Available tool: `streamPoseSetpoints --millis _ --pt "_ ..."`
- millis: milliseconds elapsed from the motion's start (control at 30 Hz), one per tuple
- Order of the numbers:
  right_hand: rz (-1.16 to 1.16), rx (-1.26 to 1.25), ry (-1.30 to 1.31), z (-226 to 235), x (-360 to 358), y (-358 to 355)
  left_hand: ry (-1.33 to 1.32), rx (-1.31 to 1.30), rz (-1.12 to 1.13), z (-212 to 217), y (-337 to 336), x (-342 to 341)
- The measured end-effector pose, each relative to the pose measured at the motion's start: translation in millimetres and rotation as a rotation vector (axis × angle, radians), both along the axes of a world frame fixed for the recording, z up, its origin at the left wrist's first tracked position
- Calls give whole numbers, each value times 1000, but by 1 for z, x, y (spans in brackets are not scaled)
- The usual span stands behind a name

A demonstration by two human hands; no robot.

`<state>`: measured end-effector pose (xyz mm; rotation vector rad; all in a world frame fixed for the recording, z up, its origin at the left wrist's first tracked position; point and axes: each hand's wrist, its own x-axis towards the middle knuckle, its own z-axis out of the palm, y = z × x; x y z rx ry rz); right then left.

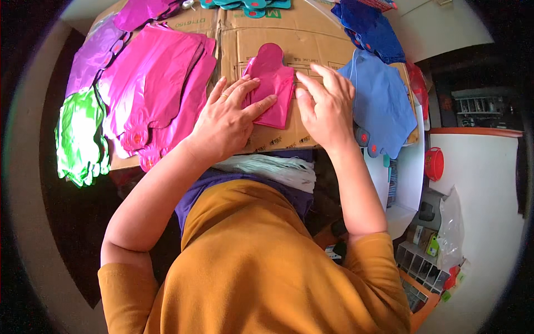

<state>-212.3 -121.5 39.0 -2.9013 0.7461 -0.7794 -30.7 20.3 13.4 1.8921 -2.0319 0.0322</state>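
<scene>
A folded magenta foil piece (pixel 271 83), which looks like a flat uninflated balloon, lies on the cardboard (pixel 245 36) in front of me, its rounded end pointing away. My left hand (pixel 229 114) rests on its left side, fingers spread and pressing it flat; a ring shows on one finger. Just off its right edge is my right hand (pixel 328 106), fingers apart and slightly bent, nothing in them. Left of my left hand, several larger pink foil pieces (pixel 158 80) lie in an overlapping stack with rounded, red-dotted ends toward me.
Purple foil (pixel 92 64) and shiny green foil (pixel 80 133) hang at the left edge. Light blue foil (pixel 381 100) and dark blue foil (pixel 372 33) lie at the right, teal foil (pixel 253 6) at the far edge. White strands (pixel 272 170) show below the cardboard. A red basket (pixel 434 163) stands farther right.
</scene>
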Motion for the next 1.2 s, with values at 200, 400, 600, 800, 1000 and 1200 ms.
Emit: streamPoseSetpoints --millis 200,400,600,800,1000,1200 --pt "232 173 250 -19 2 19 -20 -37 6 -2 1 2" --pt "160 58 341 -13 -3 11 32 -76 4 -1 0 5" --pt "237 214 222 -11 -10 -15 51 -69 3 1 -1 5" --pt "343 184 128 -2 -12 0 57 -62 -15 4 0 5" --pt "360 130 228 -4 -22 17 102 -6 -53 13 9 4" --pt "405 -127 88 -25 -53 44 129 89 -222 25 58 -11"
